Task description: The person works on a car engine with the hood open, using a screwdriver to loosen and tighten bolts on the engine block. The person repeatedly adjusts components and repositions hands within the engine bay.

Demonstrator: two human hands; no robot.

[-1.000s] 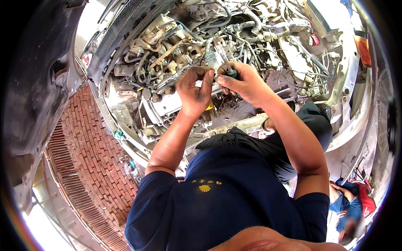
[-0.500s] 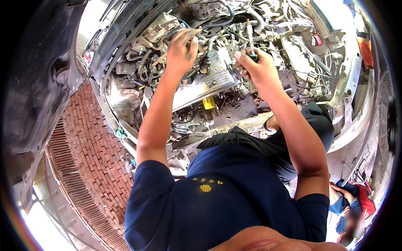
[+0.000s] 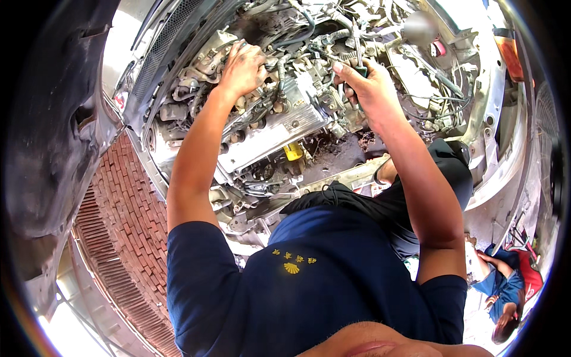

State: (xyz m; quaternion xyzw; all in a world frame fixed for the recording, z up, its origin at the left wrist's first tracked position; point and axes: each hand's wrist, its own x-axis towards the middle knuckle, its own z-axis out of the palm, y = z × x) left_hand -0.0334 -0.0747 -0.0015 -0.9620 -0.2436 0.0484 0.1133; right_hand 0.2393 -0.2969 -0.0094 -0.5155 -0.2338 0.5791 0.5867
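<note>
Over the engine, your right hand is clamped on a screwdriver; a slack grip could drop it in. Left hand: can't tell its grip.

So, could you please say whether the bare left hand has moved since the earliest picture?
Yes, the left hand moved up and leftward, away from the small yellow cylindrical part.

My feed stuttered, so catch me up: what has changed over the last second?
The left grip has parted from the right grip and moved forward and left, over the engine; whether it holds anything is unclear. The right grip has shifted slightly right and forward. The screwdriver stays in it.
</note>
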